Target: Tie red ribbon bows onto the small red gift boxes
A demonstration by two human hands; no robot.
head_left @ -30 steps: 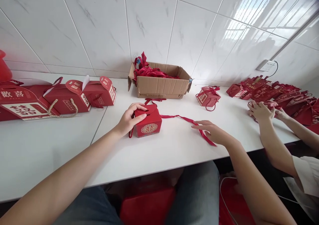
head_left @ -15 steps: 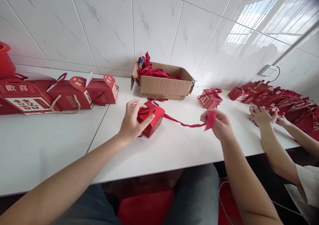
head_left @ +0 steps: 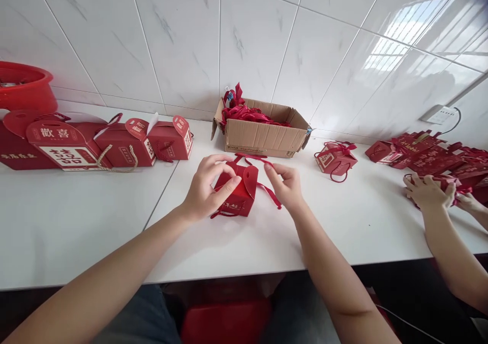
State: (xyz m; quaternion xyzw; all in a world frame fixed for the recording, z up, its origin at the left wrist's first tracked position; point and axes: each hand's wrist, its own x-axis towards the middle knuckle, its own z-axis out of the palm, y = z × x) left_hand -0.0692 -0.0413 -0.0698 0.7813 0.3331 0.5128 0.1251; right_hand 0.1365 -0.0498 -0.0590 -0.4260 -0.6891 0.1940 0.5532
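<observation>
A small red gift box [head_left: 233,201] with gold lettering, a looped cord and rounded top flaps stands on the white table in front of me. My left hand [head_left: 209,185] holds it at its upper left, thumb and index finger curled over the top. My right hand [head_left: 285,185], just right of the box, has thumb and fingertips pinched together on a red ribbon. That ribbon [head_left: 270,195] droops slackly beside the box, and some red ribbon also lies behind it. Part of the ribbon is hidden by my right fingers.
Behind stands a cardboard carton [head_left: 263,136] full of red ribbons. Several larger red boxes [head_left: 124,143] line the left, near a red basin [head_left: 26,87]. One ribboned box [head_left: 335,160] sits to the right. A co-worker's hands [head_left: 429,191] touch a box beside a red pile [head_left: 423,153].
My right hand has come left, close to the box, and the stretched ribbon has gone slack. The box has turned slightly under my left hand. The camera's view has shifted left.
</observation>
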